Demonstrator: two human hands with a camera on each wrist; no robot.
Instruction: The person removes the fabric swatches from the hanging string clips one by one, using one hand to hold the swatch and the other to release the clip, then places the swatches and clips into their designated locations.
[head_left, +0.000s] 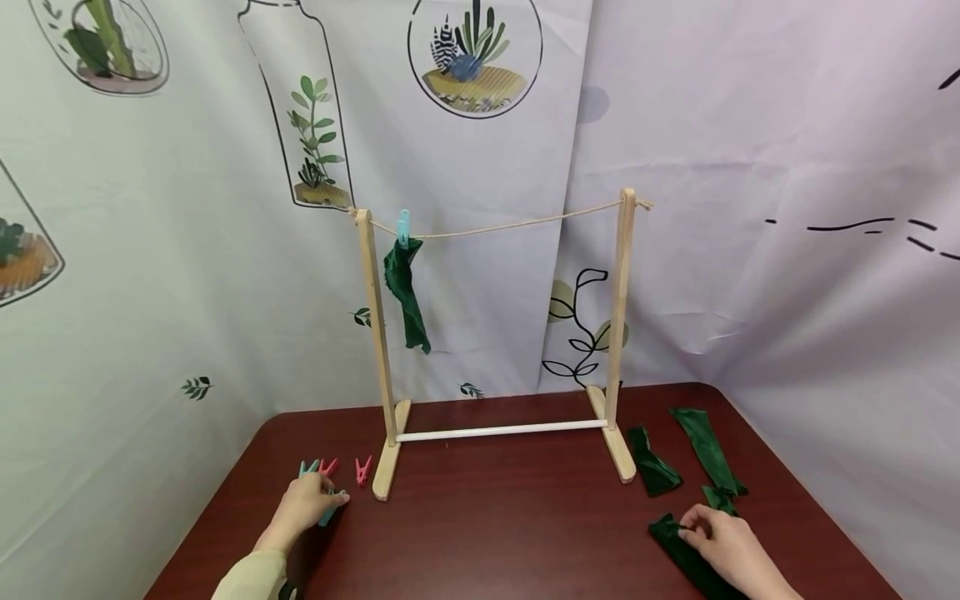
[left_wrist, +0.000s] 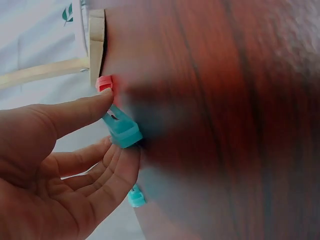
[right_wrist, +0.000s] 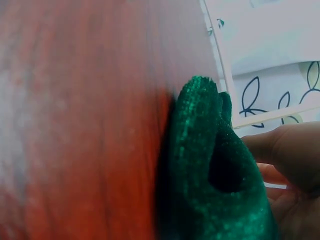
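Observation:
At the table's left, my left hand (head_left: pixel 302 506) pinches a teal clothespin (left_wrist: pixel 124 131) between thumb and fingers, just above the tabletop. Beyond it lie another teal clothespin (head_left: pixel 307 468) and two red ones, one of them a red clothespin (head_left: pixel 363 471) by the rack's foot. On the right, my right hand (head_left: pixel 722 543) pinches the edge of a dark green velvet cloth (right_wrist: pixel 192 165); its near end runs out of the head view. A similar green cloth (head_left: pixel 406 292) hangs from the rope under a light blue clothespin (head_left: pixel 403 227).
A wooden rack (head_left: pixel 619 317) with a rope (head_left: pixel 502 227) and a white bottom bar (head_left: pixel 501 431) stands at the back of the dark red table (head_left: pixel 510 517). Several more green cloths, including a folded cloth (head_left: pixel 654 467) and a long strip (head_left: pixel 708 450), lie right of it. Printed curtains hang behind.

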